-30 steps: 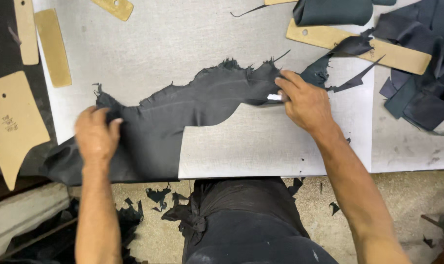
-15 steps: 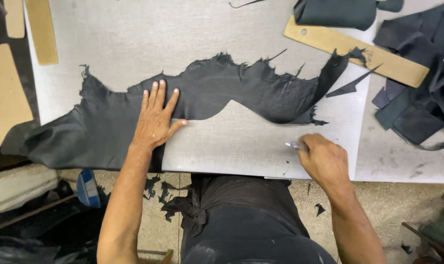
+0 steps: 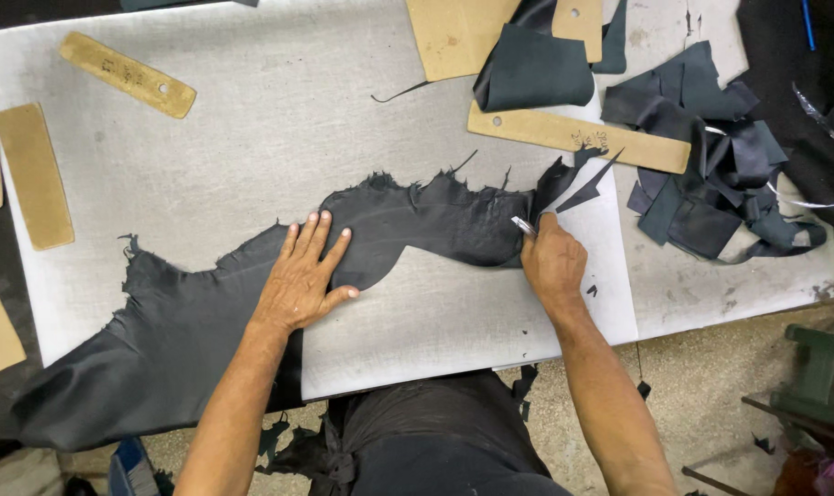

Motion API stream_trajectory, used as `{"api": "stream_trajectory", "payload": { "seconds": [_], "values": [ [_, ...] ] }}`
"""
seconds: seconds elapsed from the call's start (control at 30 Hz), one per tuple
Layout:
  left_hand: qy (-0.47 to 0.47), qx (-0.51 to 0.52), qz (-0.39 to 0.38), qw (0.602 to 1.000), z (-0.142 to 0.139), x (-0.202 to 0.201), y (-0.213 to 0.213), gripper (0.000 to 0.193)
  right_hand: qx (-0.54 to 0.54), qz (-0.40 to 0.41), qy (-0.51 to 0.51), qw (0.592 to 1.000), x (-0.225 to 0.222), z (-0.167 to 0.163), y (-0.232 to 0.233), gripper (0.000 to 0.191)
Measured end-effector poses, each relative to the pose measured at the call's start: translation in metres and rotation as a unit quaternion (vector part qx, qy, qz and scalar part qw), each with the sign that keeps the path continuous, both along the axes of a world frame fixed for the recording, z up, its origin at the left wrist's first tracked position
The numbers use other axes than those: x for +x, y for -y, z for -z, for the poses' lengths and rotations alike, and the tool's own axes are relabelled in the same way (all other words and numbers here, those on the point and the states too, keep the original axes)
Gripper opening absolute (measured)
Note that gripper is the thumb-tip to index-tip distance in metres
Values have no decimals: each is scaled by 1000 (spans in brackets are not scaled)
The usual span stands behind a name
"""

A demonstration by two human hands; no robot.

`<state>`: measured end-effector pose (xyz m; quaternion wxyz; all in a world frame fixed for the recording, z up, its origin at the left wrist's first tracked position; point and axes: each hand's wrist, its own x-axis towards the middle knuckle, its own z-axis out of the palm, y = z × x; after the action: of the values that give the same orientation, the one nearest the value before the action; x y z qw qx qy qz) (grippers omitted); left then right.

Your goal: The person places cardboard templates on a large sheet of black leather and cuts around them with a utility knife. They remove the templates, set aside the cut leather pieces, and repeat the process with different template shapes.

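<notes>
A long ragged piece of black leather [image 3: 206, 321] lies across the grey-white cutting board [image 3: 251, 138] and hangs off its left front corner. My left hand [image 3: 305, 276] presses flat on the leather's middle, fingers spread. My right hand [image 3: 553, 260] is closed around a small metal-bladed knife [image 3: 523, 226], whose tip touches the leather's right end. Thin black slivers [image 3: 587, 188] lie just beyond the blade.
Tan cardboard patterns lie around: a strip [image 3: 577, 136] behind my right hand, one [image 3: 128, 74] at the back left, others [image 3: 34, 174] at the left edge. A heap of black offcuts [image 3: 710, 174] sits at the right. Scraps litter the floor below.
My right hand has moved from the board's front edge up to the leather's right end with the knife. My left hand stays flat on the leather. The camera view has shifted.
</notes>
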<state>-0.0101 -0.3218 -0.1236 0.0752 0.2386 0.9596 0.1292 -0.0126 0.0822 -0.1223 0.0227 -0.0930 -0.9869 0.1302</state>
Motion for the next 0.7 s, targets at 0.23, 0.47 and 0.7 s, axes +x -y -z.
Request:
{"api": "stream_trajectory", "payload": {
  "seconds": [0.23, 0.47, 0.7],
  "values": [
    [7, 21, 74, 997, -7, -5, -21, 101, 102, 77, -41, 991, 23, -15, -37, 23],
    [31, 78, 127, 988, -4, 6, -62, 103, -54, 151, -56, 985, 86, -25, -48, 23],
    [11, 81, 162, 983, 3, 7, -60, 105, -155, 419, -145, 883, 157, -34, -59, 9]
  ]
}}
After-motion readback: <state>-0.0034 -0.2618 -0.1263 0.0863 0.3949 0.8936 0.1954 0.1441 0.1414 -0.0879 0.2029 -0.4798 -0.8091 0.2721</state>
